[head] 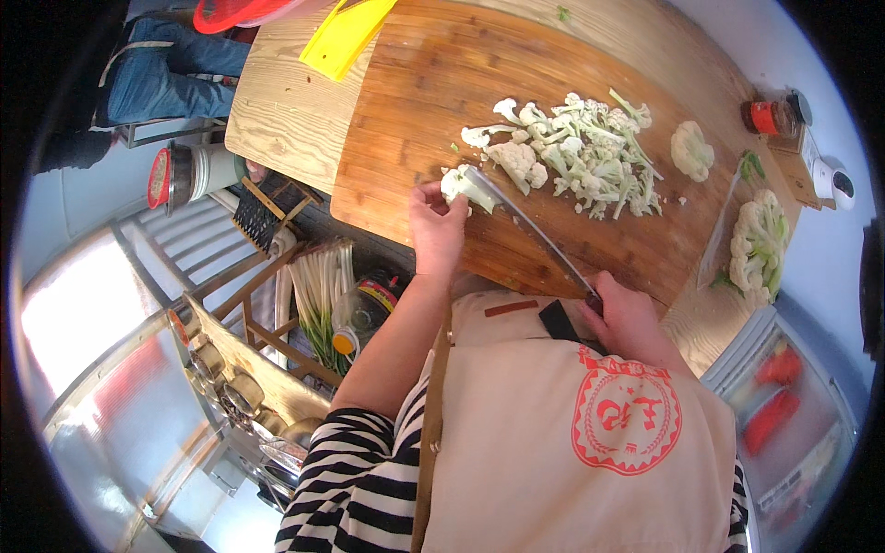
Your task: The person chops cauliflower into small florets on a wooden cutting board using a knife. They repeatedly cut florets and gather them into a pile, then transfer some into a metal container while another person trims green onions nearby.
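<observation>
My left hand (438, 225) grips a small cauliflower piece (477, 189) at the near left part of a wooden cutting board (408, 104). In my right hand (619, 314) is the dark handle of a kitchen knife (536, 231). Its long blade slants up and left across the board, and the tip end meets the cauliflower piece. Beyond the blade lies a loose heap of cut cauliflower florets (588, 152), with a larger floret (515, 164) at its near left side. One separate floret (691, 152) rests toward the board's right edge.
A big cauliflower head (760, 242) sits on the table right of the board, near a jar (767, 119) and a white camera (833, 183). A yellow plastic tool (342, 38) overlaps the board's far left corner. Below left are scallions (325, 297) and a plastic jug (363, 318). Another person's jeans-clad legs (159, 76) show far left.
</observation>
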Demonstrator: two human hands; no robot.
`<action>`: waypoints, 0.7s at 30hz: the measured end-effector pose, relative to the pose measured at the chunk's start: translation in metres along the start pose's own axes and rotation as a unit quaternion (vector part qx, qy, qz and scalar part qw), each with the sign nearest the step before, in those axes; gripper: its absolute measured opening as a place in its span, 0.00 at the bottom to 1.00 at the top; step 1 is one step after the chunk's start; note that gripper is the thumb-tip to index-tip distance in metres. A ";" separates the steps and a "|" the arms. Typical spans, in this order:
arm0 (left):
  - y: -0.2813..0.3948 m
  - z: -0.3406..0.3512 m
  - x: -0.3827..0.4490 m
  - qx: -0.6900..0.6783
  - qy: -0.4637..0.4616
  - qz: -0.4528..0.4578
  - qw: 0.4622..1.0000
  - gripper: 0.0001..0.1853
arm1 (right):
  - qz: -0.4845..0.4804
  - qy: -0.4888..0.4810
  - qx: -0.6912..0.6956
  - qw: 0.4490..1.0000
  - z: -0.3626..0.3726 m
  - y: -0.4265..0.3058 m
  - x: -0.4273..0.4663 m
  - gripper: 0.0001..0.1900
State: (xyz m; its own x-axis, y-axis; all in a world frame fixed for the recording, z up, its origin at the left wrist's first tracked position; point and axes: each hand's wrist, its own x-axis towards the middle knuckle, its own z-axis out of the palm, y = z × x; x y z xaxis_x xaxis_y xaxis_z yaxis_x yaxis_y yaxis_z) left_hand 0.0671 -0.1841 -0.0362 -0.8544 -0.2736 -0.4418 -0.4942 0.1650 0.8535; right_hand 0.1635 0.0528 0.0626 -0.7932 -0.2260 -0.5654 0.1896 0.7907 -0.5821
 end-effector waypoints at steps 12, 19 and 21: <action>0.009 0.008 -0.005 0.092 0.037 0.030 0.995 0.16 | -0.003 -0.038 -0.102 0.994 0.016 -0.002 0.005 0.09; 0.014 0.012 -0.003 0.105 0.037 0.038 0.993 0.16 | -0.012 -0.037 -0.141 0.989 0.017 -0.004 0.014 0.08; 0.016 0.012 -0.005 0.125 0.036 0.053 0.990 0.15 | -0.010 -0.031 -0.125 0.992 0.016 -0.005 0.016 0.08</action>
State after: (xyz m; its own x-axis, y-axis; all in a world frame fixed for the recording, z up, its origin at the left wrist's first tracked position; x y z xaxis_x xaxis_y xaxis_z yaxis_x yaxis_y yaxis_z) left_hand 0.0616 -0.1685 -0.0238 -0.8946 -0.3069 -0.3248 -0.4339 0.4235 0.7952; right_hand 0.1591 0.0356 0.0471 -0.7566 -0.2721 -0.5945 0.0181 0.9002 -0.4350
